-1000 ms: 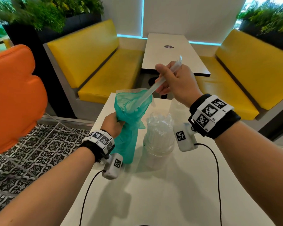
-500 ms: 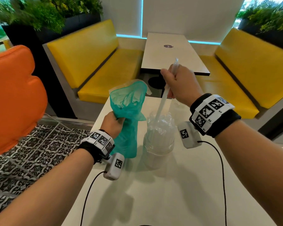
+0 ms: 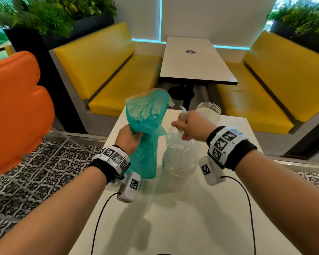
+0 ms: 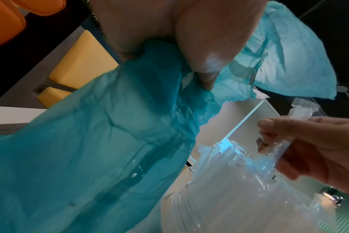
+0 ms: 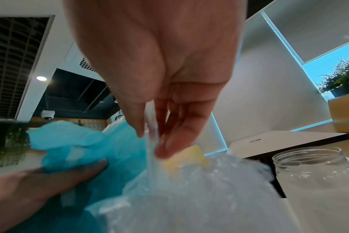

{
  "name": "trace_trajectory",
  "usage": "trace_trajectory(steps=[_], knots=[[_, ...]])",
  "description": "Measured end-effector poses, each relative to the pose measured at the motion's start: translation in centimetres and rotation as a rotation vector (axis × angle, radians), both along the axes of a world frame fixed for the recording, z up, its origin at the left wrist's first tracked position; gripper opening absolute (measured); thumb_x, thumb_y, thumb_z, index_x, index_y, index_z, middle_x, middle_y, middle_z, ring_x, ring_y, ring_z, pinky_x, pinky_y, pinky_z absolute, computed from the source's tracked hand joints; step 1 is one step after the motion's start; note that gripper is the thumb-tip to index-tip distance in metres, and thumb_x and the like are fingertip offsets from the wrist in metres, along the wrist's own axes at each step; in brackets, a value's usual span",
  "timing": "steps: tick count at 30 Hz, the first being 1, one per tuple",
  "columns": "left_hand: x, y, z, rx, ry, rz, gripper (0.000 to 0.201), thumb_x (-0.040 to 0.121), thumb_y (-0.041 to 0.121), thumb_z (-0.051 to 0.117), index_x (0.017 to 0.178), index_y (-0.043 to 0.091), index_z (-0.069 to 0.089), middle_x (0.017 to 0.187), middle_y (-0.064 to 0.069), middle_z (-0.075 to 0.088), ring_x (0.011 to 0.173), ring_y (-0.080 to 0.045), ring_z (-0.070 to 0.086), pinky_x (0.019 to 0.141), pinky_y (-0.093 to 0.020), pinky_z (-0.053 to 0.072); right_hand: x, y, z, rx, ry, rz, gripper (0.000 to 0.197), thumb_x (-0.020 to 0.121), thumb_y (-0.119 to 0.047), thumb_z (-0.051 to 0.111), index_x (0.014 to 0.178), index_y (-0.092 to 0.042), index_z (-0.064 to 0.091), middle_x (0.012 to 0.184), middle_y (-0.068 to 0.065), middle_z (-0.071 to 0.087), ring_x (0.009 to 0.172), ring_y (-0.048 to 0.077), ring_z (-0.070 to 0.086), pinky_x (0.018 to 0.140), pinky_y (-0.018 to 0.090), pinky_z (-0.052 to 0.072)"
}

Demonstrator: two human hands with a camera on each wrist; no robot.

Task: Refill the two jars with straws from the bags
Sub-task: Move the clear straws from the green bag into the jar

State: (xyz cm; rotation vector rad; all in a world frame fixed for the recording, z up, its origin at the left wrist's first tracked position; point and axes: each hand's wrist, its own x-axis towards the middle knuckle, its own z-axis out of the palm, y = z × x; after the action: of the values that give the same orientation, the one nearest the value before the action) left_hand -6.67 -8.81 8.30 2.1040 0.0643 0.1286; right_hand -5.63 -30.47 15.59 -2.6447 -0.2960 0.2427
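My left hand [image 3: 129, 138] grips the neck of a teal plastic bag [image 3: 145, 126] held upright on the white table [image 3: 173, 218]; its mouth gapes open at the top. Beside it stands a clear jar [image 3: 180, 162] packed with wrapped straws. My right hand [image 3: 188, 126] pinches one wrapped straw [image 3: 182, 115] between thumb and fingers, its lower end down among the straws in the jar. In the left wrist view the teal bag [image 4: 110, 149] fills the frame, with the straw [image 4: 285, 141] at right. The right wrist view shows fingers [image 5: 173, 134] closed on the straw [image 5: 151, 141]. A second clear jar [image 3: 208, 113] stands behind.
The second jar [image 5: 309, 167] sits at the table's far right corner. Yellow benches [image 3: 118, 74] and another table [image 3: 193, 61] lie beyond. An orange chair [image 3: 13, 107] stands at left over patterned floor. Wrist-camera cables trail across the near table.
My right hand drew a straw out of the teal bag, swung it right and lowered it into the full jar. The left hand kept hold of the bag.
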Motion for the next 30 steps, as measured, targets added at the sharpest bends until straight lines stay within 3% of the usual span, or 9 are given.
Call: trace_trajectory(steps=[2,4,7,10,13,19,23,27,30], knots=[[0.1,0.3,0.0,-0.004,0.005,-0.005,0.032,0.094,0.026,0.06,0.104,-0.005,0.063,0.101,-0.025,0.068,0.096,-0.04,0.064,0.084,-0.053,0.054,-0.1,0.0,-0.5,0.067,-0.143,-0.05,0.033,0.092,-0.038,0.061,0.105,-0.007,0.06,0.084,0.001,0.064,0.074,0.019,0.062,0.073,0.026,0.048],[0.3,0.6,-0.3,-0.017,0.02,-0.014,0.032,0.093,0.028,0.059,0.103,-0.003,0.063,0.099,-0.024,0.069,0.095,-0.04,0.065,0.082,-0.051,0.054,-0.3,-0.1,0.0,0.176,-0.294,-0.041,0.056,0.082,-0.034,0.075,0.125,-0.015,0.044,0.1,-0.007,0.055,0.084,0.014,0.057,0.076,0.025,0.045],[0.4,0.6,-0.5,-0.066,0.035,-0.006,0.031,0.095,0.027,0.059,0.106,-0.001,0.063,0.102,-0.022,0.069,0.097,-0.038,0.065,0.084,-0.048,0.054,-0.6,0.1,0.2,0.097,-0.387,0.036,0.077,0.08,-0.029,0.078,0.139,-0.024,0.029,0.097,-0.009,0.058,0.076,0.012,0.056,0.078,0.029,0.051],[0.5,0.5,-0.6,-0.172,0.034,-0.013,0.052,0.079,0.053,0.06,0.106,0.009,0.067,0.102,-0.016,0.072,0.096,-0.037,0.067,0.088,-0.056,0.054,-0.4,0.2,-0.8,-0.062,-0.347,0.057,0.049,0.09,-0.032,0.066,0.132,-0.02,0.043,0.11,-0.002,0.064,0.081,0.013,0.056,0.082,0.029,0.051],[1.1,0.5,-1.0,-0.28,0.031,-0.02,0.054,0.069,0.065,0.062,0.098,0.02,0.069,0.104,-0.014,0.073,0.098,-0.037,0.068,0.088,-0.06,0.053,0.0,0.0,-1.5,-0.071,-0.249,0.112,0.043,0.095,-0.029,0.059,0.135,-0.019,0.046,0.127,0.001,0.06,0.106,0.019,0.059,0.094,0.03,0.046],[0.7,0.2,-0.1,-0.342,0.006,-0.021,0.041,0.071,0.063,0.064,0.093,0.029,0.067,0.111,-0.01,0.073,0.104,-0.028,0.068,0.094,-0.056,0.053,0.1,0.3,-2.8,-0.194,0.015,0.224,0.059,0.102,-0.041,0.041,0.153,-0.022,0.021,0.157,0.005,0.032,0.14,0.027,0.037,0.117,0.043,0.027],[0.3,0.0,0.1,-0.324,-0.018,-0.036,0.009,0.094,0.031,0.063,0.101,0.025,0.063,0.111,-0.007,0.07,0.105,-0.025,0.066,0.098,-0.052,0.051,-0.5,0.2,-4.6,-0.38,0.077,0.285,0.071,0.099,-0.059,0.024,0.156,-0.024,0.002,0.164,-0.001,0.005,0.151,0.023,-0.001,0.12,0.049,0.0],[0.2,0.0,0.0,-0.312,-0.049,-0.052,0.016,0.096,0.028,0.061,0.109,0.018,0.062,0.112,-0.009,0.069,0.104,-0.026,0.066,0.097,-0.05,0.052,-0.7,-0.1,-5.9,-0.406,0.04,0.294,0.079,0.094,-0.067,0.017,0.155,-0.024,-0.008,0.164,-0.003,-0.008,0.15,0.021,-0.013,0.12,0.049,-0.007],[0.2,0.0,0.2,-0.287,-0.044,-0.068,0.039,0.087,0.049,0.063,0.108,0.016,0.065,0.111,-0.014,0.071,0.103,-0.035,0.067,0.092,-0.056,0.053,-0.6,-0.2,-6.0,-0.39,0.038,0.292,0.08,0.092,-0.07,0.018,0.154,-0.028,-0.01,0.163,-0.004,-0.013,0.15,0.021,-0.012,0.119,0.049,-0.007]])
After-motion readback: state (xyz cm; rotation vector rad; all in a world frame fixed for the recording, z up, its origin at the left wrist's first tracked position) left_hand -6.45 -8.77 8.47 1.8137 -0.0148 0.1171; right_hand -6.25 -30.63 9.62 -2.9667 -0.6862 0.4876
